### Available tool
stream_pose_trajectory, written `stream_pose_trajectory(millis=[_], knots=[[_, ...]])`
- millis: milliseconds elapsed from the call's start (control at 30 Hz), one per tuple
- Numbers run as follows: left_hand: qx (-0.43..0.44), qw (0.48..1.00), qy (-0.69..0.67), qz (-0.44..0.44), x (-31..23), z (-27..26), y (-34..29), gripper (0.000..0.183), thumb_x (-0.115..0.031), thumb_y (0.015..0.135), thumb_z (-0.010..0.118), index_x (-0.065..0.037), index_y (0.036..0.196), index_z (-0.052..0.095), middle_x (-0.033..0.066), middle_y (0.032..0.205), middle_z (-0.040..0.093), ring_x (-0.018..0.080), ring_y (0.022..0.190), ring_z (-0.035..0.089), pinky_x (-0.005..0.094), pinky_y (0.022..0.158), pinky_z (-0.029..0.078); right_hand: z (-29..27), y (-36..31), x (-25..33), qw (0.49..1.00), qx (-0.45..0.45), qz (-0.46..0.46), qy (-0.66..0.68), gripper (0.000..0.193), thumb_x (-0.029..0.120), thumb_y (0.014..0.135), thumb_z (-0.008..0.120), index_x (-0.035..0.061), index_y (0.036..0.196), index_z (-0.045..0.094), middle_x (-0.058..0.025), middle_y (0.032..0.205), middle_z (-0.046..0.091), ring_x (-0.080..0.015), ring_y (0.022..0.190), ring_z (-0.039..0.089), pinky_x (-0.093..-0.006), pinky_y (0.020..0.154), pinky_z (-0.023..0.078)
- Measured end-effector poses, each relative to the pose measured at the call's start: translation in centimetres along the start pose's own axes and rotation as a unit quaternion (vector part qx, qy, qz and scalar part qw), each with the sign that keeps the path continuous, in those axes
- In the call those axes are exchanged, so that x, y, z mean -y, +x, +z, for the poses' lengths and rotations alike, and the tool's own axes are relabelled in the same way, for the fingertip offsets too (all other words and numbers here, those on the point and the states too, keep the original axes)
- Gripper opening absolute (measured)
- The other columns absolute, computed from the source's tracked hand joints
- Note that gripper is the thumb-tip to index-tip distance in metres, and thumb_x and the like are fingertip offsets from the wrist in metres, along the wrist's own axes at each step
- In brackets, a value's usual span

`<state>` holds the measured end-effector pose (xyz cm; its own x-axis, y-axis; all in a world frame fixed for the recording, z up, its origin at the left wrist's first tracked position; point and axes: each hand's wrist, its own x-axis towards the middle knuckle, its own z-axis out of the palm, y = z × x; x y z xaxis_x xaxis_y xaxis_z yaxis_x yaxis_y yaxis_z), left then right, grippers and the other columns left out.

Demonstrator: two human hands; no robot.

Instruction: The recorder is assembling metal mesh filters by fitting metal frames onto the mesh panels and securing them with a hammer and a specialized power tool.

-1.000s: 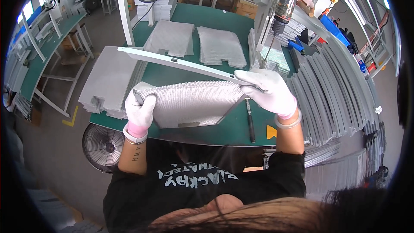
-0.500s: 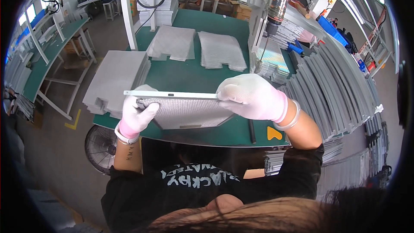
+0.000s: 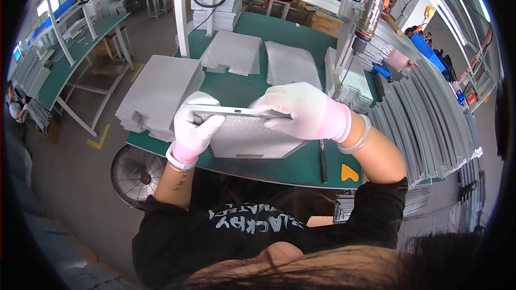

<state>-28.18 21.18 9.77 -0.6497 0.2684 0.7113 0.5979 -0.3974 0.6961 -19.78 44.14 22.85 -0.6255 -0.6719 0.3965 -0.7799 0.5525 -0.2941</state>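
Both my hands wear white gloves with pink cuffs and hold up a grey mesh panel (image 3: 252, 138) with a pale metal frame strip along its upper edge. My left hand (image 3: 196, 124) is closed round the panel's left end, thumb on the near side. Along the upper edge toward the right, my right hand (image 3: 303, 111) pinches the strip and mesh; its fingertips are partly hidden. The panel is tilted above the front of the green table (image 3: 258, 174). Right of it lies a tool with a black handle (image 3: 323, 165), beside a small yellow-orange flat piece (image 3: 349, 173).
A stack of grey panels (image 3: 160, 79) stands on the left. Farther back lie translucent sheets (image 3: 234, 51) and a stack of mesh sheets (image 3: 293, 63). Many grey frame strips (image 3: 424, 129) are piled at the right. An orange power driver (image 3: 370, 16) hangs above. A fan (image 3: 138, 176) stands below left.
My right hand has slid left along the panel's upper edge. My left hand now covers the strip's left end, which stuck out before. The whole view has shifted slightly.
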Motion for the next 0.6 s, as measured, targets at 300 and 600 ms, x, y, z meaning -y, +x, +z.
stream_pose_trajectory(millis=[300, 600], knots=[[-0.185, 0.977, 0.028, 0.101, 2.1, 1.8, 0.1, 0.07, 0.002, 0.067, 0.085, -0.004, 0.126, 0.048, 0.0077, 0.112, 0.055, 0.013, 0.09, 0.056, 0.0233, 0.075, 0.05, -0.2, 0.5, 0.5, 0.997, 0.035, 0.033, -0.055, 0.051, 0.0, 0.077, 0.065, 0.0077, 0.128, 0.061, -0.0152, 0.084, 0.058, -0.0347, 0.075, 0.06, -0.0398, 0.068, 0.049], [-0.215, 0.916, 0.326, 0.092, 1.0, 2.4, 0.8, 0.056, -0.021, 0.068, 0.085, 0.002, 0.114, 0.065, 0.0151, 0.098, 0.07, 0.0301, 0.088, 0.068, 0.0356, 0.079, 0.054, -0.1, 0.5, -0.2, 0.997, 0.002, 0.04, -0.06, 0.057, -0.003, 0.076, 0.065, 0.0094, 0.132, 0.059, -0.0149, 0.08, 0.057, -0.0331, 0.073, 0.06, -0.0384, 0.066, 0.048]])
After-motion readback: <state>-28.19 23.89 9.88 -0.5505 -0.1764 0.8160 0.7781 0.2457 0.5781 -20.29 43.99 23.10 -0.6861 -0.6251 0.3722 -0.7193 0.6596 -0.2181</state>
